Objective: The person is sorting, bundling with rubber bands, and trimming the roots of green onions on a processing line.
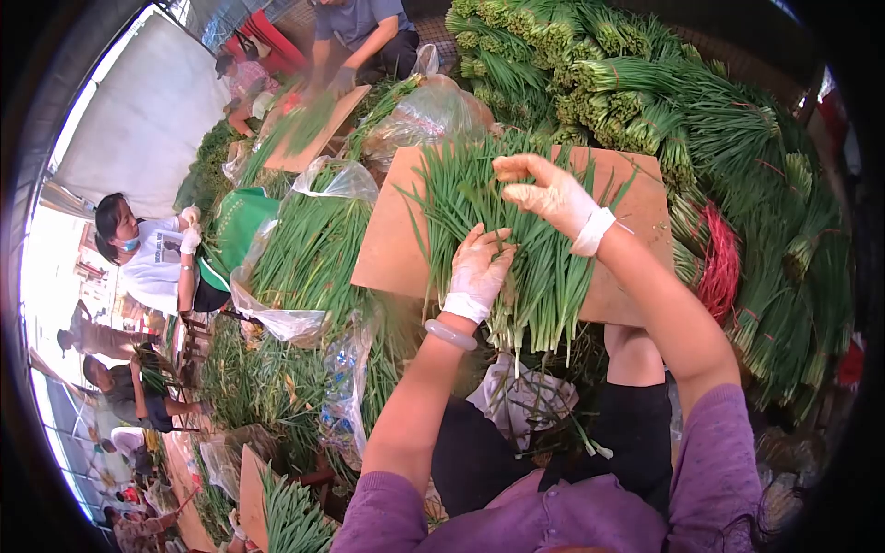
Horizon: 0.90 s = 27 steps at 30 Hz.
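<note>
A loose pile of long green garlic chives (544, 276) lies across a brown board (392, 244) at my knees, the pale stem ends hanging over its near edge. My left hand (479, 269), in a thin white glove, rests on the pile with its fingers apart and slightly bent. Just above the chives, to the right, my right hand (550, 195) is raised in a similar glove. Its thumb and forefinger curve with a gap between them, and I see nothing clearly held there. Chives under both hands partly hide the board.
Bundled chives (682, 101) are stacked high at the back and right, beside red ties (716, 263). On the left stands a plastic bag of chives (309, 240). A co-worker (152, 249) sits beyond it; another person (364, 37) handles chives at a board (318, 129) behind.
</note>
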Tool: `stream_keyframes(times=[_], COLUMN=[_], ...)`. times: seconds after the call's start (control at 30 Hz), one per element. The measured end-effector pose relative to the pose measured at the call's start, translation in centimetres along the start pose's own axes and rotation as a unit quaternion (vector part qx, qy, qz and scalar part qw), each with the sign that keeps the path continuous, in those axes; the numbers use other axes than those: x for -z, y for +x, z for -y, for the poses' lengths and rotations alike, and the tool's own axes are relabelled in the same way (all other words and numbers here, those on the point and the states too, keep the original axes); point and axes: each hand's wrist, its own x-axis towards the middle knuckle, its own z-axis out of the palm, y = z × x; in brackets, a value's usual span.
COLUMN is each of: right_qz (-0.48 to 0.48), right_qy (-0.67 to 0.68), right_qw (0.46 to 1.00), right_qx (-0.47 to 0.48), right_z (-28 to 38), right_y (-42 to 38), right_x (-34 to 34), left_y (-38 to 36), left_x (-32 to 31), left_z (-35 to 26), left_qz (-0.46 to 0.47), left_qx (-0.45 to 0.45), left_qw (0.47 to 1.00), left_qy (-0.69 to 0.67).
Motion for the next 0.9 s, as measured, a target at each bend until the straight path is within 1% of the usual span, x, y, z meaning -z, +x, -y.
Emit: stream_keyframes(times=[0.03,0.07,0.1,0.13,0.2,0.23,0.27,0.33,0.37,0.4,0.43,0.47,0.5,0.53,0.57,0.6,0.63,0.67,0.7,0.73,0.77,0.8,0.83,0.87,0.9], right_qz=[0.024,0.011,0.038,0.062,0.065,-0.017,-0.019,-0.016,-0.020,-0.038,-0.052,-0.103,-0.156,-0.184,-0.171,-0.113,-0.004,0.107,0.159,0.207,0.187,0.150,0.158,0.164,0.162], right_qy=[0.059,0.072,0.052,0.033,-0.105,-0.022,-0.022,0.157,0.123,0.162,0.197,0.200,0.175,0.168,0.167,0.212,0.226,0.239,0.096,-0.054,-0.310,-0.538,-0.532,-0.522,-0.519], right_qw=[0.994,0.995,0.996,0.997,0.989,0.993,0.993,0.980,0.989,0.984,0.978,0.973,0.964,0.953,0.952,0.954,0.963,0.959,0.982,0.962,0.931,0.827,0.832,0.835,0.837], right_qx=[-0.088,-0.075,-0.056,-0.038,-0.079,-0.112,-0.112,-0.121,-0.076,-0.061,-0.045,0.047,0.125,0.170,0.189,0.177,0.143,0.108,-0.032,-0.169,-0.053,0.067,0.002,-0.060,-0.060], right_z=[1.0,-1.0,-3.1,-3.8,-4.4,-4.5,-4.4,-2.7,-2.0,0.4,4.2,7.8,11.0,14.2,16.4,17.5,17.1,16.5,15.8,14.5,10.7,7.0,5.9,5.0,3.9], right_y=[-1.2,-2.1,-2.7,-3.3,-4.2,-4.6,-4.9,-5.5,-6.0,-6.4,-6.7,-6.4,-6.0,-6.2,-6.9,-7.7,-8.7,-9.6,-10.7,-12.0,-14.0,-15.5,-15.6,-15.5,-14.9], right_x=[-0.3,-1.2,-1.9,-2.4,-3.4,-4.6,-5.1,-6.1,-6.6,-6.6,-5.9,-4.9,-3.5,-2.1,-0.5,1.1,2.3,3.0,2.4,1.4,0.8,0.5,0.1,-0.2,-0.2], left_y=[-0.2,-0.4,-0.6,-0.7,-0.7,-0.6,-1.0,-2.6,-2.5,-3.2,-3.8,-4.4,-4.1,-3.8,-3.5,-3.3,-2.8,-2.3,-2.0,-1.7,-1.6,-1.7,-1.7,-1.8,-1.9], left_x=[0.0,0.1,0.0,0.1,0.2,0.2,-0.1,-1.8,-4.0,-3.6,-3.0,-2.6,-2.3,-1.5,-1.5,-1.6,-0.7,0.2,1.2,2.0,2.7,3.3,4.5,4.8,5.1], left_z=[0.1,0.2,0.5,0.2,-0.5,-1.0,-1.2,0.1,4.3,3.7,2.6,1.9,1.9,0.8,1.6,2.6,2.7,3.0,3.0,3.1,2.9,2.3,0.8,1.0,1.1], left_qz=[-0.004,-0.009,0.005,0.007,0.018,0.099,0.101,0.116,0.185,0.189,0.158,0.125,0.126,0.151,0.145,0.137,0.134,0.140,0.152,0.158,0.114,0.072,0.044,0.046,0.072], left_qx=[-0.005,-0.012,-0.006,-0.006,0.010,0.098,0.096,0.052,0.079,0.080,0.079,0.080,0.071,0.077,0.048,0.019,0.026,0.019,0.097,0.173,0.200,0.229,0.213,0.215,0.198], left_qw=[1.000,1.000,0.999,0.999,1.000,0.988,0.988,0.971,0.959,0.958,0.962,0.967,0.970,0.966,0.972,0.976,0.990,0.990,0.976,0.940,0.930,0.916,0.940,0.941,0.942], left_qy=[0.003,0.008,0.045,0.046,0.023,0.066,0.067,0.202,0.200,0.201,0.206,0.209,0.195,0.194,0.180,0.166,0.043,0.000,-0.124,-0.247,-0.285,-0.322,-0.261,-0.258,-0.262])
